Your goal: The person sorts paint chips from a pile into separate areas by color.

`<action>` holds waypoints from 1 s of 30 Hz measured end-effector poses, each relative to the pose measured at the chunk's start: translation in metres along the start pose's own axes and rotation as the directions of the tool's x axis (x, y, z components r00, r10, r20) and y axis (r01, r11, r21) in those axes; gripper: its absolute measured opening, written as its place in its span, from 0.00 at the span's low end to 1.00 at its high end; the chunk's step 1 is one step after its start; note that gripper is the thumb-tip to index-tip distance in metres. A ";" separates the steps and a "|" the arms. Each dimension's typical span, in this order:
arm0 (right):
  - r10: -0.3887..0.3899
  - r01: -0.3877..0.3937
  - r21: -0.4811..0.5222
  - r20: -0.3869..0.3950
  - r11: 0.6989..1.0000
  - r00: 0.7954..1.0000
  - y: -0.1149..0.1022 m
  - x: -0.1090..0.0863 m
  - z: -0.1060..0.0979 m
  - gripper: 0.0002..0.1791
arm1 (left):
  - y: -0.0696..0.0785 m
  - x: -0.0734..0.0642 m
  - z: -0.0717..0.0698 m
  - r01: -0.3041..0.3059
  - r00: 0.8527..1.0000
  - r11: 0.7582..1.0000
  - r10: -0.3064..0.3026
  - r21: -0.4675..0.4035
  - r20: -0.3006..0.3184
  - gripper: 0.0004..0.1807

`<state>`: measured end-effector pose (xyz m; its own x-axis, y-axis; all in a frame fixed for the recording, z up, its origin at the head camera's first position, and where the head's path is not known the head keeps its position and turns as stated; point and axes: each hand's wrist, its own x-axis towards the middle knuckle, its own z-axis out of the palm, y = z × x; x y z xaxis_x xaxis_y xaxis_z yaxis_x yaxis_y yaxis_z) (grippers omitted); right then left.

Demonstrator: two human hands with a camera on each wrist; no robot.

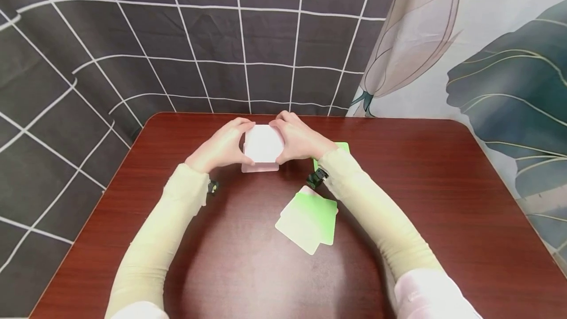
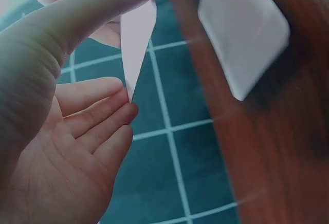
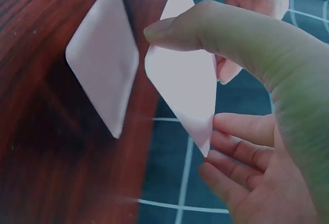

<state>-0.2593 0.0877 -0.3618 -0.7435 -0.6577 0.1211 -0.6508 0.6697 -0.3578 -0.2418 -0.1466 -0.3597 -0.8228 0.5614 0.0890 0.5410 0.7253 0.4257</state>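
Between my hands, at the far side of the table, is a pale pinkish-white square card with rounded corners. My left hand grips its left edge between thumb and fingertips. On the opposite edge, my right hand holds it the same way. Below it a pink card or thin stack of cards lies on the table. Both wrist views show a gap between the held card and the lower one. How many cards are in either place I cannot tell.
Overlapping green and pale cards lie fanned nearer me, a pink corner showing beneath. Another green card is partly hidden by my right wrist. Behind the reddish-brown table hangs a dark grid-patterned cloth.
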 end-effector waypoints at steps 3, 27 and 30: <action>0.009 -0.009 -0.008 0.030 1.000 1.000 0.002 0.010 0.010 0.46 | -0.009 -0.001 0.005 0.025 1.000 1.000 -0.024 -0.007 0.009 0.51; 0.118 -0.130 0.054 0.180 0.990 0.977 0.009 0.017 0.047 0.47 | -0.037 -0.002 0.033 0.096 0.991 0.992 -0.088 -0.083 0.100 0.48; 0.123 -0.133 0.050 0.178 0.990 0.976 0.009 0.017 0.047 0.47 | -0.038 -0.001 0.033 0.097 0.991 0.992 -0.089 -0.082 0.098 0.48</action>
<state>-0.2704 0.0665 -0.4064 -0.7782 -0.6215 -0.0903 -0.5373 0.7334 -0.4165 -0.2557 -0.1609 -0.4058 -0.8465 0.5310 -0.0382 0.4423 0.7413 0.5048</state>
